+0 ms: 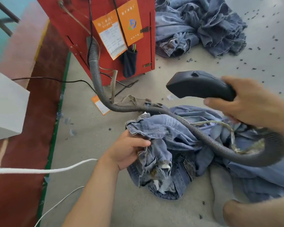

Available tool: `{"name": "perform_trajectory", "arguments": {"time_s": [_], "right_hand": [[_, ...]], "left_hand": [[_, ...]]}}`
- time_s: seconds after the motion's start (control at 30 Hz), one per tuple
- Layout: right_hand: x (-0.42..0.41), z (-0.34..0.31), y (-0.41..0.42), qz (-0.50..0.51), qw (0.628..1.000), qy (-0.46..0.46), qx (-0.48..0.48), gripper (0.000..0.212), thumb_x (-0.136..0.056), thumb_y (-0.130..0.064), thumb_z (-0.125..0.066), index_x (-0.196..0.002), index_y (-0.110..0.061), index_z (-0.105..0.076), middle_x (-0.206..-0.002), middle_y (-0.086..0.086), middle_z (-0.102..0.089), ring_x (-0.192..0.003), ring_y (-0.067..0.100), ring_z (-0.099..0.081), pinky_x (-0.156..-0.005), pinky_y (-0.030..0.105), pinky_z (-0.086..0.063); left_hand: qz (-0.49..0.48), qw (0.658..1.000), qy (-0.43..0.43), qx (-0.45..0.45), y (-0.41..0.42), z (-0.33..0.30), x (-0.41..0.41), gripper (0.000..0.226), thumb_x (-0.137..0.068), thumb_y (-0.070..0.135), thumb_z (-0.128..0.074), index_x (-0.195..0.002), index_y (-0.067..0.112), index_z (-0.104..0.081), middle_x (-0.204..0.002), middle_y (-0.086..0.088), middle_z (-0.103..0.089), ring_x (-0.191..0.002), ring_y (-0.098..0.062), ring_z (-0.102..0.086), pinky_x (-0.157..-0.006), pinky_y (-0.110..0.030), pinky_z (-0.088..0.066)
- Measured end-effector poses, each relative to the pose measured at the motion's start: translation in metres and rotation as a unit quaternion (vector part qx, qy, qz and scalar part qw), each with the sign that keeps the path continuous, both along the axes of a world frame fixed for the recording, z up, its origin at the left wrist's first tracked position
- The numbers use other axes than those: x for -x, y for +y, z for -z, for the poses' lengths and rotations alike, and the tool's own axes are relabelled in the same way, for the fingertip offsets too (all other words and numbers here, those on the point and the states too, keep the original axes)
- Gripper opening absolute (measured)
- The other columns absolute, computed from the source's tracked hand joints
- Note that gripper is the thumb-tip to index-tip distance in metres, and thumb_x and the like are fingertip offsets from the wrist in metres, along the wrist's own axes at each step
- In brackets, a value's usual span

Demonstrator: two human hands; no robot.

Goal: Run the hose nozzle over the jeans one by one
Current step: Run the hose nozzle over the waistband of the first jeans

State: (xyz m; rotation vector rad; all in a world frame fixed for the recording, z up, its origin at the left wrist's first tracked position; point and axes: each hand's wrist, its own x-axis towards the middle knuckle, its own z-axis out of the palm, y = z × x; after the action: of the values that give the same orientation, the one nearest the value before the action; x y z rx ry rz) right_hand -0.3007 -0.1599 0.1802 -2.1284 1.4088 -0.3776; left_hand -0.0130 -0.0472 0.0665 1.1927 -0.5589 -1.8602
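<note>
A crumpled pair of blue jeans (164, 145) lies on the floor in front of me, on top of more denim spreading to the right. My left hand (128, 149) grips the jeans at the waistband on their left edge. My right hand (246, 100) holds the black hose nozzle (198, 86) by its handle, raised above the jeans with its flat mouth pointing left. The grey ribbed hose (179, 118) runs from the nozzle's back, loops across the jeans and climbs to the red machine (105, 30).
A second heap of jeans (198, 25) lies at the back right beside the red machine. Orange paper tags (118, 30) hang on the machine. Dark lint specks dot the grey floor (88, 145). A white cord (39, 170) crosses at the left, near a white block (7, 104).
</note>
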Motion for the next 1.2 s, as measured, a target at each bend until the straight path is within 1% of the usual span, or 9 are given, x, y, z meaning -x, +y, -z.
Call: {"name": "perform_trajectory", "arguments": {"time_s": [0.17, 0.3, 0.43, 0.57, 0.73, 0.93, 1.07, 1.13, 1.2], "right_hand": [[0.010, 0.004, 0.008, -0.064, 0.992, 0.105, -0.005, 0.043, -0.068, -0.079, -0.058, -0.093, -0.044, -0.058, -0.066, -0.014, -0.064, -0.051, 0.008, -0.060, -0.049, 0.040, -0.052], [-0.010, 0.012, 0.019, -0.134, 0.981, 0.135, -0.029, 0.023, -0.078, -0.061, -0.066, -0.094, -0.050, -0.053, -0.075, -0.026, -0.065, -0.064, -0.002, -0.062, -0.049, 0.019, -0.044], [-0.045, 0.016, 0.030, -0.134, 0.988, 0.074, -0.028, 0.020, -0.085, -0.050, -0.071, -0.086, -0.036, -0.057, -0.069, -0.014, -0.064, -0.069, 0.000, -0.060, -0.060, 0.016, -0.045], [-0.059, 0.008, 0.028, -0.019, 1.000, -0.007, 0.015, 0.030, -0.082, -0.056, -0.071, -0.085, -0.030, -0.056, -0.055, -0.006, -0.061, -0.047, 0.004, -0.057, -0.042, 0.017, -0.038], [-0.054, 0.002, 0.028, 0.083, 0.982, -0.107, -0.134, 0.052, -0.072, -0.053, -0.087, -0.095, -0.017, -0.057, -0.054, -0.002, -0.065, -0.039, 0.008, -0.056, -0.036, 0.019, -0.040], [-0.078, 0.014, 0.036, 0.006, 0.995, 0.061, -0.085, 0.056, -0.070, -0.053, -0.088, -0.099, -0.019, -0.055, -0.079, 0.001, -0.066, -0.071, 0.019, -0.067, -0.063, 0.039, -0.050], [-0.058, 0.018, 0.039, 0.001, 0.988, 0.020, -0.154, 0.043, -0.081, -0.049, -0.082, -0.096, -0.019, -0.056, -0.056, 0.002, -0.068, -0.041, 0.011, -0.061, -0.040, 0.024, -0.045], [-0.044, 0.024, 0.036, 0.037, 0.984, 0.019, -0.173, 0.040, -0.087, -0.048, -0.077, -0.100, -0.020, -0.052, -0.050, 0.003, -0.066, -0.033, 0.010, -0.055, -0.034, 0.016, -0.037], [-0.026, 0.030, 0.029, 0.071, 0.982, 0.039, -0.172, 0.043, -0.089, -0.048, -0.074, -0.105, -0.025, -0.043, -0.050, 0.006, -0.067, -0.034, 0.016, -0.057, -0.034, 0.021, -0.040]], "left_hand": [[-0.078, 0.995, 0.067, 0.009, 0.009, -0.001, -0.025, 0.060, -0.072, -0.016, -0.054, -0.127, 0.004, -0.068, -0.132, -0.023, -0.067, -0.121, -0.039, -0.066, -0.087, -0.044, -0.059], [-0.034, 0.991, 0.111, 0.065, 0.017, -0.005, -0.018, 0.064, -0.076, -0.020, -0.046, -0.133, 0.004, -0.064, -0.140, -0.023, -0.061, -0.131, -0.039, -0.058, -0.103, -0.050, -0.053], [-0.014, 0.986, 0.157, 0.062, 0.016, -0.010, -0.006, 0.073, -0.071, -0.016, -0.043, -0.143, -0.009, -0.047, -0.143, -0.028, -0.051, -0.132, -0.044, -0.050, -0.116, -0.061, -0.031], [-0.054, 0.977, 0.202, 0.042, 0.007, -0.019, 0.012, 0.070, -0.072, -0.013, -0.041, -0.142, -0.012, -0.045, -0.142, -0.030, -0.048, -0.133, -0.043, -0.045, -0.123, -0.060, -0.025], [-0.077, 0.986, 0.141, 0.048, -0.011, -0.022, 0.044, 0.047, -0.092, -0.021, -0.033, -0.131, -0.009, -0.057, -0.128, -0.025, -0.064, -0.124, -0.038, -0.057, -0.117, -0.055, -0.038], [-0.038, 0.987, 0.136, 0.075, -0.010, -0.020, 0.075, 0.044, -0.086, -0.021, -0.040, -0.123, -0.010, -0.059, -0.113, -0.015, -0.070, -0.112, -0.025, -0.066, -0.099, -0.031, -0.054], [-0.122, 0.949, 0.291, -0.013, 0.006, 0.003, 0.064, 0.040, -0.088, 0.019, -0.054, -0.121, 0.000, -0.067, -0.115, -0.019, -0.068, -0.102, -0.033, -0.067, -0.086, -0.040, -0.057], [-0.165, 0.956, 0.221, -0.099, 0.015, 0.029, 0.054, 0.059, -0.094, 0.055, -0.055, -0.120, 0.005, -0.074, -0.121, -0.020, -0.071, -0.102, -0.034, -0.072, -0.081, -0.040, -0.059], [-0.176, 0.960, 0.135, -0.172, 0.030, 0.047, 0.041, 0.062, -0.092, 0.060, -0.062, -0.123, 0.008, -0.075, -0.123, -0.021, -0.072, -0.104, -0.034, -0.074, -0.076, -0.040, -0.061]]}}
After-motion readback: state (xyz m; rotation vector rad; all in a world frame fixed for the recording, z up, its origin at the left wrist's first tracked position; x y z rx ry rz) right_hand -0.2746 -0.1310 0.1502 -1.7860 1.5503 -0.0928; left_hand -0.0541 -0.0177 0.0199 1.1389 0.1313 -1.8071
